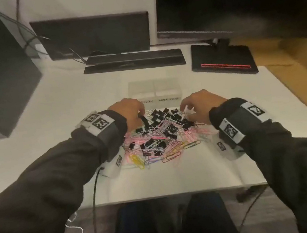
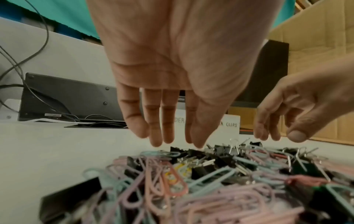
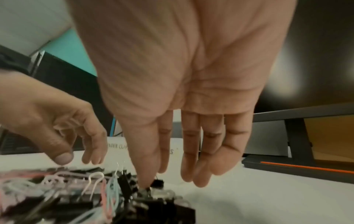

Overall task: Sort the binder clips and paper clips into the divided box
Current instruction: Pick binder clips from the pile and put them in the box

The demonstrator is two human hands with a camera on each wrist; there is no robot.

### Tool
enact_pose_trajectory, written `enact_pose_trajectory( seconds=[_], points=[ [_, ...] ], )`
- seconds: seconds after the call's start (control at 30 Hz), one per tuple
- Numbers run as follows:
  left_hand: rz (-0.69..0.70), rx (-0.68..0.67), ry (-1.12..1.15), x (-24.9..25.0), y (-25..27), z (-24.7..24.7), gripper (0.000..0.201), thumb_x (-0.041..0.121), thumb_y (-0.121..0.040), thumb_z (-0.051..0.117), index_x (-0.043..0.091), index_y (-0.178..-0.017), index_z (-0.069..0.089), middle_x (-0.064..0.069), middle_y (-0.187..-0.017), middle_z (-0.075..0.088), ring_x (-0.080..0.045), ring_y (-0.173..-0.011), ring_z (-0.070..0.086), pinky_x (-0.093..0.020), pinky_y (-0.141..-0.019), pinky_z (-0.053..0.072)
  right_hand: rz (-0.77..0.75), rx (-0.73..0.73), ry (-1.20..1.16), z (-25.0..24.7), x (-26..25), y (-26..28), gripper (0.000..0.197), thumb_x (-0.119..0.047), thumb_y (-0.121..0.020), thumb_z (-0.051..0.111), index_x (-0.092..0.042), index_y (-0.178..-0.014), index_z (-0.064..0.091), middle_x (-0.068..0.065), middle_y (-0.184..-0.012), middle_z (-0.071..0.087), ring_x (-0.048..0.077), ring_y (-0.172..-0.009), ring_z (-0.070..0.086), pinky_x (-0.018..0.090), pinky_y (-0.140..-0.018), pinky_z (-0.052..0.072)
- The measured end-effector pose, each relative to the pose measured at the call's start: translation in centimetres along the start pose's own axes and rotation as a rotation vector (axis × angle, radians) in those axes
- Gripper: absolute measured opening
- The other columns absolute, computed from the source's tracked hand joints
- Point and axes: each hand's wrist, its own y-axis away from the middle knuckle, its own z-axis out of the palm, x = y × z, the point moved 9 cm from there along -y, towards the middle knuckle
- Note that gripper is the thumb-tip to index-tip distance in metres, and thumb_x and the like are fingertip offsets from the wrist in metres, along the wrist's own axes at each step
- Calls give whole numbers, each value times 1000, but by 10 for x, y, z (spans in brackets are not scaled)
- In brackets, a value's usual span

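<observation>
Both hands hang open over the clip pile (image 1: 159, 135). The left hand (image 2: 172, 75) holds nothing; the right hand (image 3: 182, 91) thumb touches a black binder clip (image 3: 157, 182), seen only from its wrist.

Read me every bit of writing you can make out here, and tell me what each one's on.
"CLIPS": left label on the front of the divided box; its first word is hidden by the left hand.
"PAPER CLIPS": right label of the box, blurred in the head view; only "CLIPS" reads clearly from the left wrist.
Square black-and-white code tags on the wrist bands: patterns, no words.
White sticker on the black device: too small to read.
</observation>
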Motion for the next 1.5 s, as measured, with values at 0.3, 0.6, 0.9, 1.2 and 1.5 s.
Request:
enact_pose_trajectory(
  seconds=[0.3, 0.6, 0.9, 1.2, 1.5],
  points=[
    [-46, -27, -84, 12, -4, 11, 35, 6, -88, 58, 17, -121, 60, -10, -127, 57, -30, -109, 60, -35, -89, 51, -14, 12, -27, 4, -15, -3, 30, -21, -90, 59, -29, -119, 62, 4, -123, 61, 24, -104, 61, 36, -91, 51],
    [-89, 55, -7, 11, -6, 6, 32, 5, -83, 66, 10, -115, 66, -11, -121, 62, -30, -107, 63, -32, -87, 50, -107, 15, 8, 14, -34, -12, 33, -11, -92, 56, -23, -122, 63, 6, -122, 63, 26, -109, 60, 30, -89, 47],
    [-66, 236, 285, -3, 2, -20, 17, 8, -90, 60, 11, -98, 75, -8, -112, 69, -26, -100, 65, -30, -90, 49, -131, 64, -9, 5, -36, -12, 29, -2, -88, 51, -20, -103, 70, 5, -111, 66, 26, -98, 63, 36, -86, 54],
    [-102, 338, 719, -45, 26, -38, 29, 7, -97, 39, 16, -94, 67, -4, -81, 59, -19, -76, 54, -26, -72, 43, -184, 15, 57, 12, -48, -21, 19, -7, -90, 54, -14, -100, 69, 8, -109, 64, 27, -99, 63, 34, -85, 53],
    [-252, 86, 999, -48, 48, -8, 26, 15, -98, 42, 15, -73, 50, -1, -63, 38, -15, -49, 33, -21, -47, 27, -279, 109, -56, -12, -57, 10, 15, -19, -92, 56, -18, -100, 68, 2, -99, 63, 19, -86, 57, 31, -79, 50]
  ],
)
